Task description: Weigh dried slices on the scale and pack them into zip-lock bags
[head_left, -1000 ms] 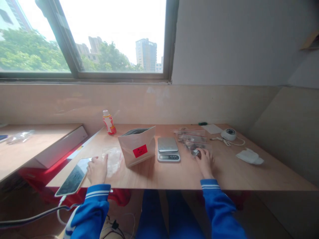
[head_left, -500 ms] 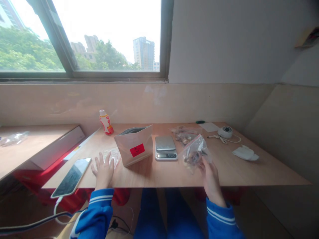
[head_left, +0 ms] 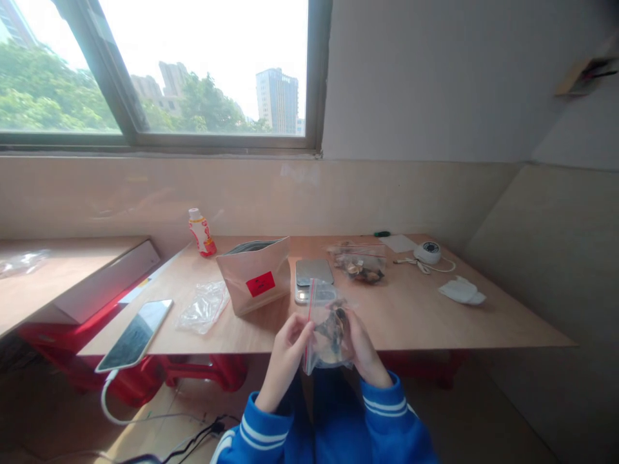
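Observation:
Both of my hands hold a clear zip bag (head_left: 329,330) up above the table's front edge, with dark brown pieces inside it. My left hand (head_left: 290,361) pinches the bag's red-lined zip edge. My right hand (head_left: 363,351) grips its other side, and my fingers hide part of the bag. Behind it, a digital scale (head_left: 314,272) is partly hidden. A second zip bag (head_left: 358,264) of brown pieces lies beyond the scale. To the left stand a kraft pouch (head_left: 254,277) with a red label and a flat clear plastic bag (head_left: 203,307).
A phone (head_left: 134,335) with a cable lies at the wooden table's (head_left: 425,319) left front. A bottle (head_left: 200,233) stands at the back. On the right are a white corded device (head_left: 428,252), a white tissue (head_left: 461,290) and a paper sheet (head_left: 399,243).
My right hand has lifted the zip bag toward me, and my left hand has left the table and taken hold of it. The flat plastic bag now shows fully.

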`<control>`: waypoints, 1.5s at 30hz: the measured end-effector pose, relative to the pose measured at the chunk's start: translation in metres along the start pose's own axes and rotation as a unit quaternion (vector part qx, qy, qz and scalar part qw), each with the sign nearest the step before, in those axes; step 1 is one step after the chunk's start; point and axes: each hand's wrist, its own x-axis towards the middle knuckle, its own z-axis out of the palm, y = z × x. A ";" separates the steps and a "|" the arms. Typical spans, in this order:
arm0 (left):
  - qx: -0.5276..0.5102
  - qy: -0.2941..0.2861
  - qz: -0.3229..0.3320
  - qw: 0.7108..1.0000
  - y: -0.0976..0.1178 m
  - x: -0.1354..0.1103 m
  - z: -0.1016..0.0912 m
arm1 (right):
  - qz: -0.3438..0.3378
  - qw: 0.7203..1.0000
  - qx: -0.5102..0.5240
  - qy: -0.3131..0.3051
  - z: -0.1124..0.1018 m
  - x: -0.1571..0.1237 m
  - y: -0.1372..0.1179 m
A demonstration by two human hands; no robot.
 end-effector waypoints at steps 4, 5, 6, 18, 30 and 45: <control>-0.050 0.007 -0.027 0.998 -0.006 0.000 -0.004 | -0.099 0.978 -0.131 0.130 0.003 0.003 0.006; -0.054 0.005 -0.031 0.998 -0.007 0.000 -0.004 | -0.131 0.965 -0.168 0.156 0.007 0.001 0.005; -0.052 0.004 -0.032 0.998 -0.008 -0.001 -0.002 | -0.155 0.955 -0.202 0.155 0.011 -0.003 0.002; 0.026 0.103 0.076 0.991 -0.020 -0.004 0.010 | -0.141 0.959 -0.245 -0.037 0.040 -0.030 -0.024; 0.012 0.035 0.059 0.998 -0.018 -0.002 0.005 | -0.130 0.968 -0.216 -0.002 0.032 -0.025 -0.021; -0.102 0.152 0.019 0.983 -0.042 0.001 -0.012 | -0.146 0.979 -0.097 0.101 0.011 -0.010 -0.033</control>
